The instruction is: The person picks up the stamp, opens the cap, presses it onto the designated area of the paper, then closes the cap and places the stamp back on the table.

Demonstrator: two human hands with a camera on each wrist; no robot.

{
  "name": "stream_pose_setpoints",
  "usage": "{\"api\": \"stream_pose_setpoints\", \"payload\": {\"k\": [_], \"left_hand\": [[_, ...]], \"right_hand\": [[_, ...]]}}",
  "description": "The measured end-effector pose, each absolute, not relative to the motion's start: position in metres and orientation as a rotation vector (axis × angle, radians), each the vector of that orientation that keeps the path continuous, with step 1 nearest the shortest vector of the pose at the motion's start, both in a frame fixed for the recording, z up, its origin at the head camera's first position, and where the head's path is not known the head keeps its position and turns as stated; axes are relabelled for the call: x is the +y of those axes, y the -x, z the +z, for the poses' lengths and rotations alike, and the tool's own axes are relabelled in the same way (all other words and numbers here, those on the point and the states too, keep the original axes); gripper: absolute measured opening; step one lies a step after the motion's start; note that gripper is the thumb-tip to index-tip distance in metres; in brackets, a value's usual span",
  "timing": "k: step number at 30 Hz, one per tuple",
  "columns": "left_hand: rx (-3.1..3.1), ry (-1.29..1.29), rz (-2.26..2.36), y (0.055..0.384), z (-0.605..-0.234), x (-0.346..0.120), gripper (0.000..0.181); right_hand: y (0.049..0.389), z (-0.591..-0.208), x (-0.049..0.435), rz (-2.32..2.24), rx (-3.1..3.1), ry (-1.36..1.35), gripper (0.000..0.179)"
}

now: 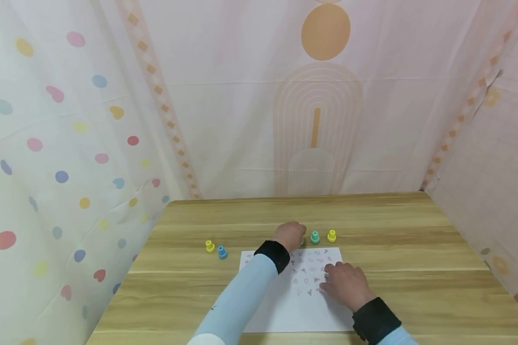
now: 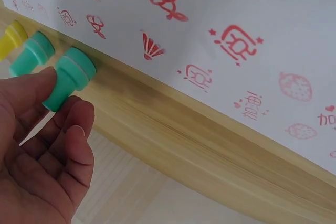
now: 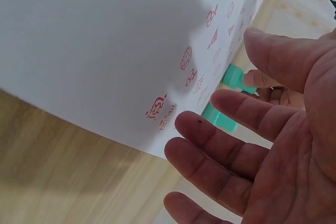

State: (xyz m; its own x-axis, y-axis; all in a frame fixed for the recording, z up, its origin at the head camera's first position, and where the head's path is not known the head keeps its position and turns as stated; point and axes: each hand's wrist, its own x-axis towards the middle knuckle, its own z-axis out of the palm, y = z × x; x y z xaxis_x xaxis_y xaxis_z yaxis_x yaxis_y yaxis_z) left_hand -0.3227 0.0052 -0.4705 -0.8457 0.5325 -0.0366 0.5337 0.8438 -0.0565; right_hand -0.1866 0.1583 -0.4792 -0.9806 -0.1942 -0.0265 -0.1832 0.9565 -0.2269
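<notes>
My left hand point(image 1: 290, 235) reaches past the far edge of a white sheet of paper point(image 1: 293, 311). In the left wrist view, its thumb and fingers pinch a green toy stamp point(image 2: 76, 69) by the narrow handle, close beside the paper's edge. Rows of small red stamped pictures point(image 2: 236, 43) cover the far part of the sheet: strawberries, shuttlecocks and characters. Over the sheet's right side is my right hand point(image 1: 347, 285), its fingers spread and holding nothing. Just right of the left hand stands another green stamp point(image 1: 314, 237), with a yellow stamp point(image 1: 332, 235) beside it.
To the left, beyond the paper's corner, a yellow stamp point(image 1: 209, 247) and a blue stamp point(image 1: 222, 252) stand on the wooden table point(image 1: 414, 268). Patterned curtains point(image 1: 224, 120) hang behind the table and along both sides.
</notes>
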Motion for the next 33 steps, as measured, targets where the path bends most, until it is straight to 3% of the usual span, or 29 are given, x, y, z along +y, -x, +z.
{"api": "stream_pose_setpoints", "payload": {"k": [33], "left_hand": [[2.958,-0.731,0.151,0.323,-0.445,-0.026,0.016]], "right_hand": [[0.184,-0.477,0.155,-0.359,3.073,0.314,0.034]]}}
